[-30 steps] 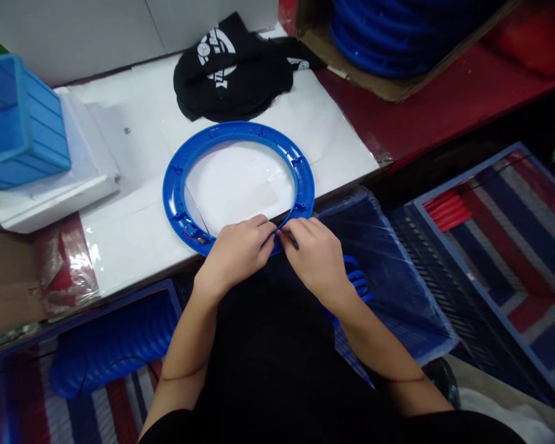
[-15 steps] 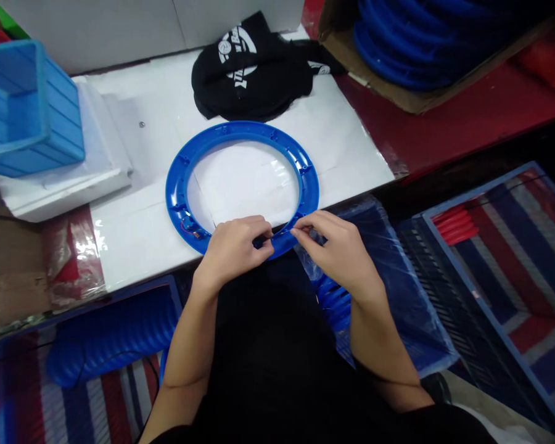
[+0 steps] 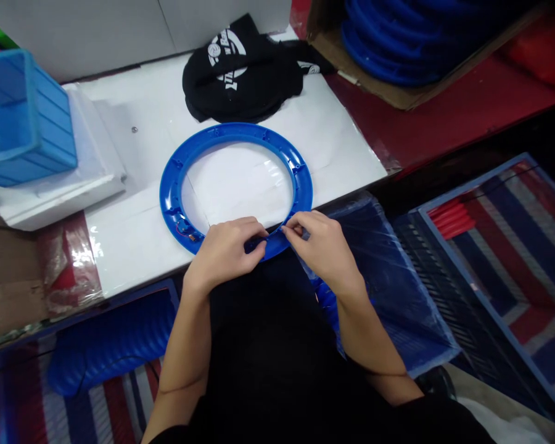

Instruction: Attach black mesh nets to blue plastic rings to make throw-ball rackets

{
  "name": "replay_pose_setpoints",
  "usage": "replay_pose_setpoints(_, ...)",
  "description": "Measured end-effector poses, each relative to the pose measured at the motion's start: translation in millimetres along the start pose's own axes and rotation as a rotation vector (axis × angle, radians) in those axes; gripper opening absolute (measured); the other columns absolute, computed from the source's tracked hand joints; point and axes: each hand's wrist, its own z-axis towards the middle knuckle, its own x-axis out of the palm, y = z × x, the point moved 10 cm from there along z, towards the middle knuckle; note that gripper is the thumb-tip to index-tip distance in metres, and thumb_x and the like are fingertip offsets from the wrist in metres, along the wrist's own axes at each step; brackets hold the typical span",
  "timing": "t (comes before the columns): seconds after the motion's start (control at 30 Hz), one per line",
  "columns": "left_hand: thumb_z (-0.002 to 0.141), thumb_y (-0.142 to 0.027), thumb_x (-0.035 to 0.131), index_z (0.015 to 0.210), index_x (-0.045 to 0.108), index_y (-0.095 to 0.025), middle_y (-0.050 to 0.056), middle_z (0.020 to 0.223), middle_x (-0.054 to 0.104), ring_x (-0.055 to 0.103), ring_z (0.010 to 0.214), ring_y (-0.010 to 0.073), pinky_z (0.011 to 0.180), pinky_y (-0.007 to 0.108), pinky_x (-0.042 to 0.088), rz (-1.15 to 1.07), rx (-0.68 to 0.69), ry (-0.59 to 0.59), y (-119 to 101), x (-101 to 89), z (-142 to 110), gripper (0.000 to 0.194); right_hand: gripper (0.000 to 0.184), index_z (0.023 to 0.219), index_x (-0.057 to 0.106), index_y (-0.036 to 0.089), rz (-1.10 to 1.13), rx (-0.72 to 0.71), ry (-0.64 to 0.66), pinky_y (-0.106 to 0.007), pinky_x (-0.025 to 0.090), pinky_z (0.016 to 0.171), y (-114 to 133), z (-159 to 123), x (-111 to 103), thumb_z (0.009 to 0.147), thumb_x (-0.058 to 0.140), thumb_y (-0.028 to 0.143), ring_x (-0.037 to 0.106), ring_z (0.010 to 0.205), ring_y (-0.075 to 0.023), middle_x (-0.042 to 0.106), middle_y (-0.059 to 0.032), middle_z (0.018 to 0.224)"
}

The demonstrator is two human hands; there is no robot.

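Observation:
A blue plastic ring (image 3: 170, 185) lies on the white work surface, its open channel with small posts facing up. At its lower left sits a small electronic part (image 3: 183, 228) with thin red wires. My left hand (image 3: 229, 246) is closed over the near rim, thumb and forefinger drawn together. Close by on the right, my right hand (image 3: 321, 246) pinches with thumb and forefinger at the same rim. Whatever lies between the fingertips of either hand is too small or hidden to name.
Black fabric pieces with white print (image 3: 245, 74) lie behind the ring. A light blue bin (image 3: 50, 117) stands on a white foam block (image 3: 65, 197) at left. Blue rings fill a cardboard box (image 3: 409, 98) at back right. Crates (image 3: 420, 213) stand below the table's edge.
The view has shifted slightly, so the ring and surface appear a little further left. Both hands stay at the ring's near rim, with the right fingertips slightly nearer the left hand.

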Motion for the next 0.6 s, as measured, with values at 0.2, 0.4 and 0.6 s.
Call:
replay_pose_setpoints(0.2, 0.105, -0.025, 0.051, 0.109, 0.074, -0.019, 0.008, 0.112, 0.078, 0.074, 0.091, 0.0241, 0.064, 0.034, 0.041, 0.311, -0.082, 0.002, -15.7, 13.3, 10.6, 0.024, 0.021, 0.079, 0.061, 0.022, -0.059, 0.070, -0.009, -0.034, 0.042, 0.073, -0.4, -5.2, 5.5, 0.097, 0.068, 0.015, 0.063, 0.080, -0.0224, 0.066, -0.0029, 0.079)
replay_pose_setpoints(0.4, 0.099, -0.024, 0.057, 0.095, 0.071, -0.020, 0.005, 0.101, 0.078, 0.071, 0.085, 0.0222, 0.064, 0.033, 0.039, 0.281, -0.075, -0.043, -9.2, 15.9, 6.5, 0.015, 0.015, 0.089, 0.068, 0.022, 0.039, -0.041, 0.117, -0.033, 0.048, 0.079, 9.0, -11.8, 7.3, 0.100, 0.066, 0.012, 0.069, 0.087, -0.0223, 0.074, -0.0038, 0.090)
replay_pose_setpoints(0.6, 0.095, -0.020, 0.058, 0.093, 0.072, -0.021, 0.003, 0.097, 0.077, 0.070, 0.086, 0.0189, 0.073, 0.031, 0.046, 0.116, -0.027, -0.021, -2.6, 10.8, -2.9, 0.014, 0.014, 0.090, 0.069, 0.021, -0.040, -0.198, -0.051, -0.037, 0.052, 0.085, 19.2, -8.0, -19.0, 0.102, 0.066, 0.016, 0.069, 0.089, -0.0246, 0.073, -0.0065, 0.090)
